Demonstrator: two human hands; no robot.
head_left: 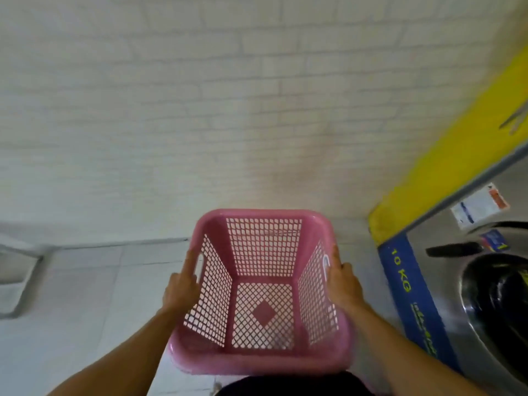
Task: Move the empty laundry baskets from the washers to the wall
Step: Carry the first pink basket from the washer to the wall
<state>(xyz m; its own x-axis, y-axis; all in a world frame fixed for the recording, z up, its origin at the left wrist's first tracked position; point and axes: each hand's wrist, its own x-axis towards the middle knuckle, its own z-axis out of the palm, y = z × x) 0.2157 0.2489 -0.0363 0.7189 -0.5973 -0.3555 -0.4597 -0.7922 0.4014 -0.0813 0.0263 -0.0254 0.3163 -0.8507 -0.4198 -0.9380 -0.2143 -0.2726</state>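
Square pink plastic lattice basket (263, 284)

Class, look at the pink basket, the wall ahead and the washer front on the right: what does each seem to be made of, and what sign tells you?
Pink basket: moulded plastic, smooth and slightly glossy, with lattice sides and a rolled rim. Wall: seemingly white-painted brick or brick-pattern tile, judging by staggered joint lines; blurred. Washer front: likely brushed steel, grey with a soft sheen.

White brick wall (171, 95), pale tiled floor (85, 295), perhaps damp.
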